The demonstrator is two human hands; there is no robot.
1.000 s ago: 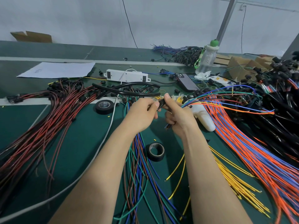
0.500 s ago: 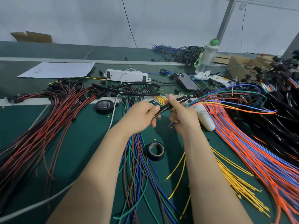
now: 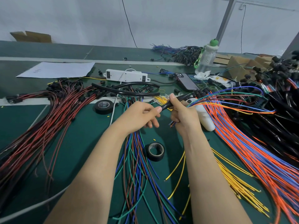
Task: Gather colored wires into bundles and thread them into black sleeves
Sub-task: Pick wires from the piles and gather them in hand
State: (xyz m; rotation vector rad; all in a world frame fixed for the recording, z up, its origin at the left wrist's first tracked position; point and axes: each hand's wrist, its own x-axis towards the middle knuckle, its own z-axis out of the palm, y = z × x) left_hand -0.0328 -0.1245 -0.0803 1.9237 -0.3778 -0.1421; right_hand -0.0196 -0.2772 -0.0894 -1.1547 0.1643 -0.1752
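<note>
Head view: our left hand [image 3: 139, 115] pinches the black sleeve [image 3: 165, 106] at its end, and our right hand [image 3: 182, 113] grips the colored wire bundle [image 3: 210, 101], thumb on that sleeve, both close together above the green bench [image 3: 77, 135]. We'd square the wire tips and keep them tight before feeding. Counted: one held sleeve, two tape rolls [image 3: 103, 106].

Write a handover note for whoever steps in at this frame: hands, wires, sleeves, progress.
Left hand pinches one end of a black sleeve.
Right hand grips a mixed wire bundle at the sleeve; wire tips poke out under the fist.
Spare sleeves lie behind on the table; yellow wires lie loose to the right.
Done: one bundle gathered. Whether it has entered the sleeve cannot be told.
Left: thread it through, then bundle the rest.
</note>
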